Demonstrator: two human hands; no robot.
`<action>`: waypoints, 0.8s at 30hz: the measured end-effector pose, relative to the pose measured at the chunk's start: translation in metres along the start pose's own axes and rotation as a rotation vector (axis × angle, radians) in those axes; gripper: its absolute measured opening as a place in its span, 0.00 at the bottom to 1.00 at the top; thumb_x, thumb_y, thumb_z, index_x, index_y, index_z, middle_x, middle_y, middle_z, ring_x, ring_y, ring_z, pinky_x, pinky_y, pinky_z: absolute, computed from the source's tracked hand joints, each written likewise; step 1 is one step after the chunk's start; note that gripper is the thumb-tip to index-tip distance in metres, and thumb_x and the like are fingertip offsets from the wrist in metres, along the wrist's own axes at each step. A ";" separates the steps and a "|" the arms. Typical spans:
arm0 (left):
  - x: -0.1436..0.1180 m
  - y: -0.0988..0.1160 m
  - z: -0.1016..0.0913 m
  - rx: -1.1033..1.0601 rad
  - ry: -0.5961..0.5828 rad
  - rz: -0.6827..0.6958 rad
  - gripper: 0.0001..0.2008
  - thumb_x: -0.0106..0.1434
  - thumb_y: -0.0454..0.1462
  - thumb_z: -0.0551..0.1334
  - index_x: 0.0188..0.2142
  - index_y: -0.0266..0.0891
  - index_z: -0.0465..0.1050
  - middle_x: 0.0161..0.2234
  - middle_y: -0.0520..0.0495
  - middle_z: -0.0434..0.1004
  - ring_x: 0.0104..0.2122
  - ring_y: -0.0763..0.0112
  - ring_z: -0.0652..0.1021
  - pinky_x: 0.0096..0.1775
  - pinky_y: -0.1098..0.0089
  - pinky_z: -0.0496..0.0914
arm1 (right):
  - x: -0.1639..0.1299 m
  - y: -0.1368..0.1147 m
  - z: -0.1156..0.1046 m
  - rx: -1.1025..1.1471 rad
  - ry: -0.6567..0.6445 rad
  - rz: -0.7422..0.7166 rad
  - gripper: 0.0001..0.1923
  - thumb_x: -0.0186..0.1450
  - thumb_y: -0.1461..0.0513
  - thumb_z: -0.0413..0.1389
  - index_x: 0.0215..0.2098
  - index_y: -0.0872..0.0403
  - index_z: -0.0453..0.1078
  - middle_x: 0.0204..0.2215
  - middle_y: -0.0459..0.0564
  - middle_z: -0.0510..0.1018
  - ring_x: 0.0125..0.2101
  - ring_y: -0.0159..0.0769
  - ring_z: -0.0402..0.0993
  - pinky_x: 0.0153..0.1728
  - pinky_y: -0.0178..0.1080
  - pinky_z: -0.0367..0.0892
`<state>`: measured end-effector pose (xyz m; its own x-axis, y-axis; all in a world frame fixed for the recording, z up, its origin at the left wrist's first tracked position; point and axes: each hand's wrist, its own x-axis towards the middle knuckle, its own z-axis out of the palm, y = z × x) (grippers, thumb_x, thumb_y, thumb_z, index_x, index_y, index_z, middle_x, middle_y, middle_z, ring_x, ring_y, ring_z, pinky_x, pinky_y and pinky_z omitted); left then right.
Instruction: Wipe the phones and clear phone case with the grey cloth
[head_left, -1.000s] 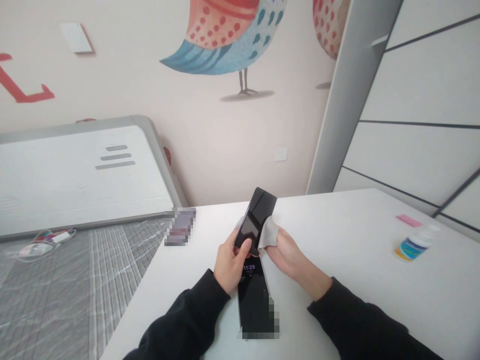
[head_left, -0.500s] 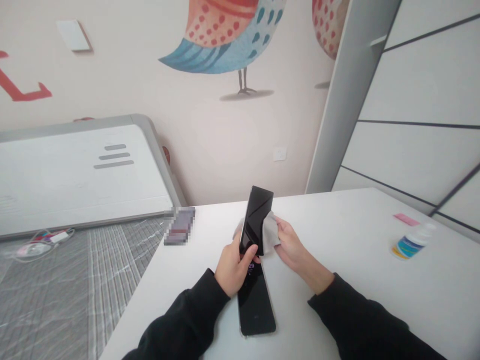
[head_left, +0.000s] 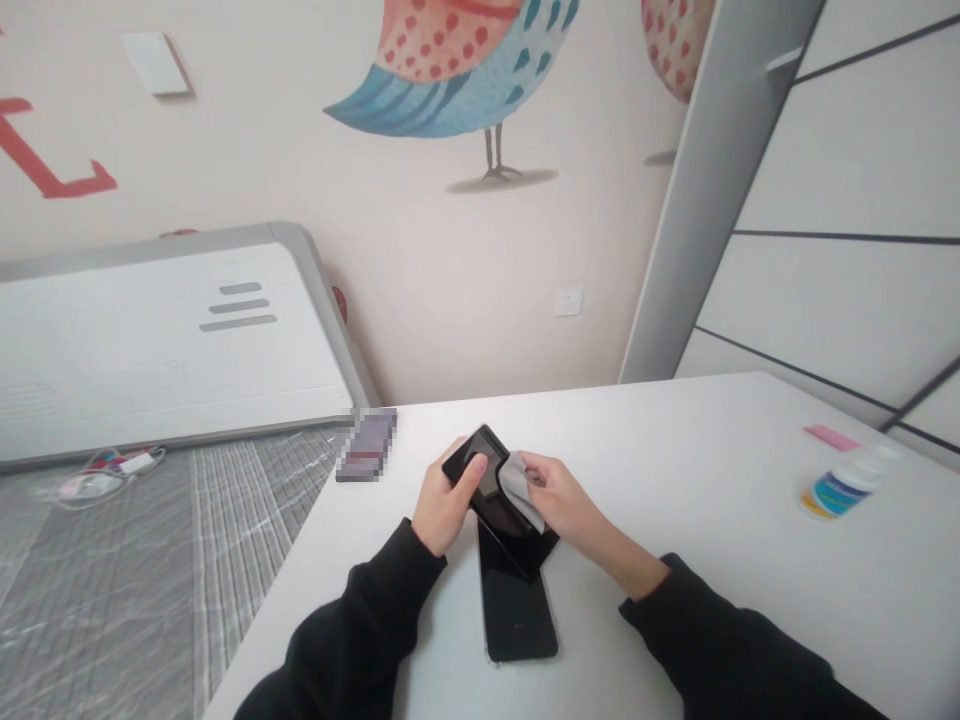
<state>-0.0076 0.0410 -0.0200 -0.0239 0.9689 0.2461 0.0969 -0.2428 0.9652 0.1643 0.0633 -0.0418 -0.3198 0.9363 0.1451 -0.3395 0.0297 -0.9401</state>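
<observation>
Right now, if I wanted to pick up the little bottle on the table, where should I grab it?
Probably around its middle. The little bottle lies on its side near the right edge of the white table, apart from both hands, clear cap away from you. Come from above and pinch across the round body at the blue label, since it might roll if pushed sideways.

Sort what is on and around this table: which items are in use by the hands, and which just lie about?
In use:
- black phone, held by the left hand
- grey cloth, pressed on it by the right hand

Lying about:
- second phone, flat on the table beneath the hands
- bottle on its side, far right
- pink slip behind it
</observation>
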 end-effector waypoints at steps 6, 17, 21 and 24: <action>0.009 0.000 -0.012 0.065 0.262 0.039 0.25 0.59 0.58 0.67 0.23 0.38 0.72 0.20 0.51 0.71 0.23 0.69 0.70 0.25 0.71 0.64 | 0.000 0.000 0.001 -0.007 -0.087 0.044 0.07 0.56 0.59 0.71 0.26 0.51 0.79 0.22 0.44 0.80 0.25 0.36 0.75 0.27 0.34 0.70; 0.022 -0.015 -0.020 0.010 0.547 0.016 0.29 0.60 0.63 0.61 0.21 0.41 0.65 0.15 0.56 0.61 0.17 0.74 0.66 0.19 0.72 0.60 | 0.004 0.008 0.000 0.180 0.040 0.043 0.13 0.53 0.56 0.73 0.33 0.51 0.79 0.28 0.47 0.83 0.29 0.38 0.80 0.30 0.35 0.74; 0.019 -0.011 -0.014 -0.008 0.307 -0.046 0.28 0.52 0.60 0.70 0.27 0.36 0.76 0.24 0.48 0.76 0.26 0.68 0.77 0.27 0.71 0.72 | 0.013 0.016 -0.015 0.224 0.227 -0.080 0.14 0.56 0.56 0.72 0.38 0.49 0.78 0.31 0.44 0.83 0.32 0.37 0.79 0.31 0.36 0.76; 0.018 -0.005 -0.010 -0.047 0.112 -0.122 0.31 0.47 0.61 0.74 0.35 0.34 0.81 0.34 0.42 0.83 0.34 0.62 0.81 0.33 0.65 0.79 | 0.018 0.014 -0.027 0.227 0.336 -0.180 0.16 0.57 0.53 0.73 0.40 0.47 0.77 0.33 0.44 0.83 0.36 0.37 0.79 0.37 0.36 0.76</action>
<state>-0.0182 0.0589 -0.0200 -0.1434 0.9807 0.1329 0.0404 -0.1284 0.9909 0.1777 0.0897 -0.0609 0.0548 0.9862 0.1563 -0.5615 0.1599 -0.8119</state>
